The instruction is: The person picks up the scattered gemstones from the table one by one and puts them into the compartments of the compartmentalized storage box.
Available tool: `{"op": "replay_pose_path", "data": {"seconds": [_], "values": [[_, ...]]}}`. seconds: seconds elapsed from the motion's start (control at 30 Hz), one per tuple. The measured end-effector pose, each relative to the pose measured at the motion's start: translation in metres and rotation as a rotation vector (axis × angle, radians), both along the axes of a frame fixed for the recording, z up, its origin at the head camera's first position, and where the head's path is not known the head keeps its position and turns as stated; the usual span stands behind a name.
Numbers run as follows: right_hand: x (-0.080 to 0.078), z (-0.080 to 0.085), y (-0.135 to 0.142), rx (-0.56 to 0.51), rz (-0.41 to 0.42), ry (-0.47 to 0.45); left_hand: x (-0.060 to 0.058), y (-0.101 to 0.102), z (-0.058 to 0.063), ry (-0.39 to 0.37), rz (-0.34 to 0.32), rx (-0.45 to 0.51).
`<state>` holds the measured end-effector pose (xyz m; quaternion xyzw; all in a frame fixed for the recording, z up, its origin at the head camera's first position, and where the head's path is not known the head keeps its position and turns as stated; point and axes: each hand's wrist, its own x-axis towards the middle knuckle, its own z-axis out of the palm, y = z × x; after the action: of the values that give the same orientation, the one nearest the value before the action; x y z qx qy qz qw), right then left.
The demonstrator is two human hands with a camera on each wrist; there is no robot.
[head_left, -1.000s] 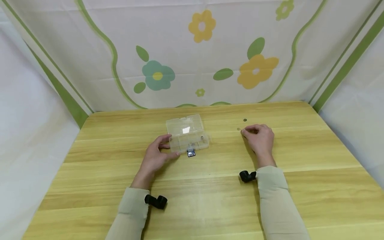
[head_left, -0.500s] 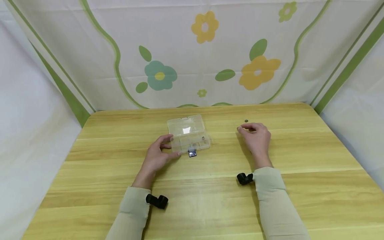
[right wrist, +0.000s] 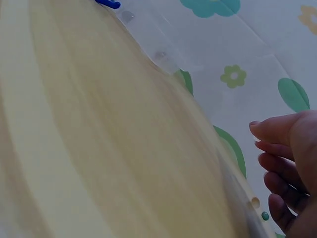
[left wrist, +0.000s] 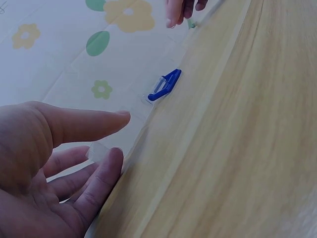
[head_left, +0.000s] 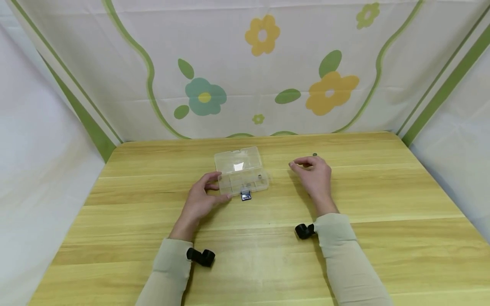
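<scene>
Lying open, clear box [head_left: 237, 179], pieces [head_left: 260, 176] inside

Head view looks forward and steeply down over the whole bench [head_left: 245, 255]. Both wrist views look low and close along it, tilted, sharing the flowered cloth [head_left: 237, 63] and blue clasp [left wrist: 172, 82].
</scene>
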<state>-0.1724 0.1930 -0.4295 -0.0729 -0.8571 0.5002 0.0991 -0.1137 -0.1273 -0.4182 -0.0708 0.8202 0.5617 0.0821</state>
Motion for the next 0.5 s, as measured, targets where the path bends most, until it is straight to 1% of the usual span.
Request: {"op": "replay_pose_path", "data": {"seconds": [0.2,0.5], "values": [[0.000,-0.001,-0.011,0.015,0.056,0.013,0.000,0.000,0.000,0.002,0.003,0.000],[0.001,0.000,-0.025,0.037,0.090,0.015,0.000,0.000,-0.001,0.002,0.001,0.002]]}}
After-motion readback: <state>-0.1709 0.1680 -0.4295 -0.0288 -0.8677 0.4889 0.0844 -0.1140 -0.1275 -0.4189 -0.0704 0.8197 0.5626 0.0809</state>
